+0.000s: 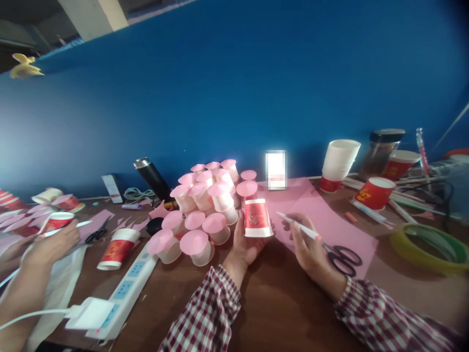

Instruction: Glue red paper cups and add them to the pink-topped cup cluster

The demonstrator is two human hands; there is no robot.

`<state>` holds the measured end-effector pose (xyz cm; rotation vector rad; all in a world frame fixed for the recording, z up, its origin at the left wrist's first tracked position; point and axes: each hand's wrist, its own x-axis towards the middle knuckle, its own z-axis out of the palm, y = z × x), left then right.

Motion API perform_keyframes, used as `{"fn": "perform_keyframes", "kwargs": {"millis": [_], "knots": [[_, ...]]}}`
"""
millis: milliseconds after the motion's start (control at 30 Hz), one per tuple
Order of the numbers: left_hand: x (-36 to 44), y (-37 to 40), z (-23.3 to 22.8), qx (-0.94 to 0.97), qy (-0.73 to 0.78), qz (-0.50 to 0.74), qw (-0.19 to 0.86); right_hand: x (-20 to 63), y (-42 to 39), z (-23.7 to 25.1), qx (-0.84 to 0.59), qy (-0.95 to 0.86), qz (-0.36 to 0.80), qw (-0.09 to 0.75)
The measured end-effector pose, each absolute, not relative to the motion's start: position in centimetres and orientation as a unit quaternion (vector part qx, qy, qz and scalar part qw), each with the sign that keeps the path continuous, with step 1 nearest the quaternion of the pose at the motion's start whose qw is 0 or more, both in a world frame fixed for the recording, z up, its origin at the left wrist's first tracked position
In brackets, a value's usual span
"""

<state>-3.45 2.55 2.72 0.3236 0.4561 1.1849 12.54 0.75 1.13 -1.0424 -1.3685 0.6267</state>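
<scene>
My left hand (247, 249) is closed around a red and white paper cup (257, 215), held upside down with its rim at the bottom. To its right, my right hand (306, 244) grips a slim white pen-like stick (302, 228) with an orange end; its tip points toward the cup without touching it. Beneath the right hand lie scissors (346, 259) with dark handles, on a pink paper sheet (320, 210). Left of the cup stand several paper cups topped with pink paper discs (194, 239).
A power strip (124, 288) with a white charger lies at front left. Another person's hand (54, 242) holds a cup there. A black flask (152, 178) leans behind. On the right are stacked cups (339, 161), a red cup (375, 193) and a tape roll (403, 242).
</scene>
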Motion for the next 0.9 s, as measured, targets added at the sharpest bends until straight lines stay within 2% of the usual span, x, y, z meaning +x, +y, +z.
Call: {"fn": "perform_keyframes", "kwargs": {"millis": [200, 600, 900], "knots": [[-3.6, 2.5, 2.5, 0.153, 0.204, 0.552, 0.794, 12.7, 0.8, 0.8, -0.453, -0.594, 0.275, 0.606], [-3.3, 2.9, 2.0, 0.222, 0.283, 0.638, 0.681, 12.7, -0.7, 2.3, -0.416, -0.677, 0.187, 0.577], [-3.0, 2.7, 2.1, 0.238, 0.283, 0.612, 0.7, 12.8, -0.8, 2.5, -0.402, -0.683, 0.186, 0.58]]}}
